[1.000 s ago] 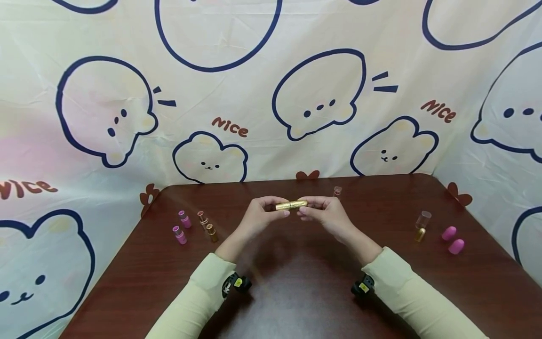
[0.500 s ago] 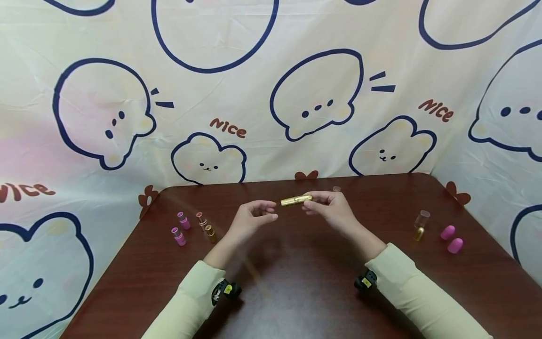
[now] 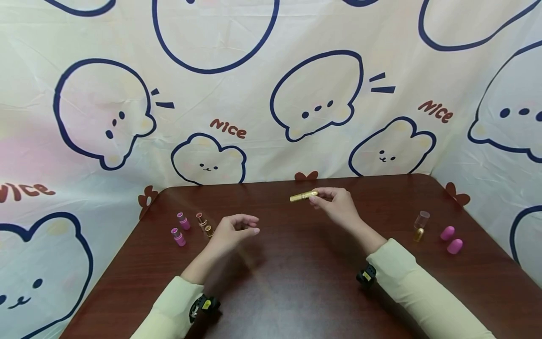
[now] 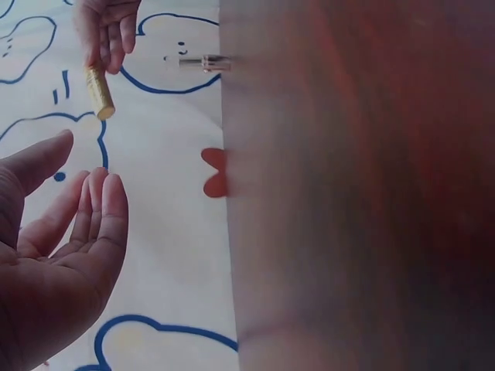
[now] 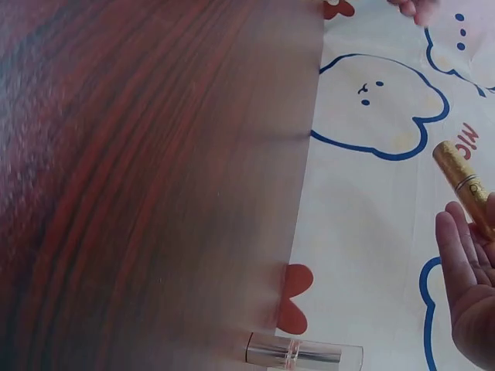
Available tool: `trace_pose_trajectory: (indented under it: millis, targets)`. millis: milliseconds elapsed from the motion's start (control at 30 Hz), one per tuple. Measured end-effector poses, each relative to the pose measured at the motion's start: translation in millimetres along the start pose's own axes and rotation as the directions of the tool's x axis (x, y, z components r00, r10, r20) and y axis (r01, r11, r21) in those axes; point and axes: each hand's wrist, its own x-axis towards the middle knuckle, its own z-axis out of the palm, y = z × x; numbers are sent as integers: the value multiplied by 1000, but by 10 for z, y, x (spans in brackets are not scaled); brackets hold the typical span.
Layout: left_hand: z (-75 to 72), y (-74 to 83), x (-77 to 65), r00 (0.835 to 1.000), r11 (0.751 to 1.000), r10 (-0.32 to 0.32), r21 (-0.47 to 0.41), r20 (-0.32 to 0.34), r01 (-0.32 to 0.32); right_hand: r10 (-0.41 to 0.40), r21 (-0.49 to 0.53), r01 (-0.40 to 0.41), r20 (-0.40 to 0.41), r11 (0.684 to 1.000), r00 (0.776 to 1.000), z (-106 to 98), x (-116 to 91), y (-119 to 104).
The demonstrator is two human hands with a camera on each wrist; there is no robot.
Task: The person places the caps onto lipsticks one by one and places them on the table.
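Observation:
A gold lipstick (image 3: pixel 299 197) is held above the table by one end, between the thumb and fingers of my right hand (image 3: pixel 337 205). Its other end points left. The right wrist view shows the same gold lipstick (image 5: pixel 462 182) with a ring round its middle. My left hand (image 3: pixel 230 233) is apart from it, thumb and fingers loosely extended around nothing, near a gold lipstick base (image 3: pixel 209 230) and a brownish lipstick base (image 3: pixel 201 219). Two pink lipstick bases (image 3: pixel 183 221) stand farther left.
On the table's (image 3: pixel 296 282) right side are a clear cap (image 3: pixel 422 219), a small gold cap (image 3: pixel 418 235) and two pink caps (image 3: pixel 455 246). A clear-capped lipstick (image 5: pixel 305 352) stands at the back, hidden in the head view. Patterned cloth (image 3: pixel 262 155) hangs behind.
Both hands held the gold lipstick at first. My left hand has let go and moved left and nearer. My right hand has carried the lipstick slightly right and away.

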Motion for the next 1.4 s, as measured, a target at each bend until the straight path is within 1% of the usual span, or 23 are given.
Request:
trace_pose_trajectory:
  millis: [67, 200, 333, 400, 500, 567, 667, 800, 900, 1067, 1133, 1233, 1333, 1400]
  targets:
    - [-44, -43, -53, 1000, 1000, -9, 22, 10, 9, 4, -28, -4, -12, 1000, 1000, -10, 12, 7]
    - [-118, -119, -157, 1000, 999, 0, 49, 23, -1, 10, -80, -12, -33, 997, 999, -26, 44, 27]
    - [-194, -156, -250, 1000, 997, -13, 76, 13, 12, -13, -178, 1, -66, 984, 998, -25, 77, 61]
    - [-235, -184, -285, 1000, 996, -25, 83, 8, 24, -34, -242, 13, -84, 970, 996, -18, 84, 77]
    - [-292, -253, -325, 999, 995, -37, 89, 6, 37, -72, -348, 35, -94, 937, 993, -3, 91, 99]
    - [-329, -303, -348, 999, 995, -44, 89, 14, 43, -83, -407, 40, -91, 913, 992, 7, 95, 107]
    - [-380, -364, -379, 998, 994, -49, 96, 25, 46, -71, -449, 26, -84, 893, 994, 14, 105, 121]
    - [-444, -409, -425, 999, 994, -47, 103, 25, 44, -46, -475, -2, -91, 880, 995, 4, 119, 140]
    - [-494, -420, -473, 998, 991, -63, 120, -6, 63, -29, -500, -18, -86, 866, 996, -5, 133, 150]
    - [-578, -420, -535, 988, 977, -104, 175, -110, 122, 5, -555, -37, -59, 831, 998, -14, 154, 163]
    - [-606, -413, -552, 982, 967, -113, 212, -150, 143, 16, -577, -43, -51, 816, 999, -19, 159, 174]
    - [-642, -398, -575, 974, 947, -123, 269, -192, 173, 23, -608, -43, -40, 793, 999, -26, 162, 188]
    - [-676, -392, -590, 968, 930, -124, 315, -220, 191, 32, -628, -44, -31, 777, 999, -34, 164, 197]
    - [-696, -395, -595, 965, 920, -120, 339, -233, 196, 46, -633, -53, -27, 773, 999, -37, 165, 200]
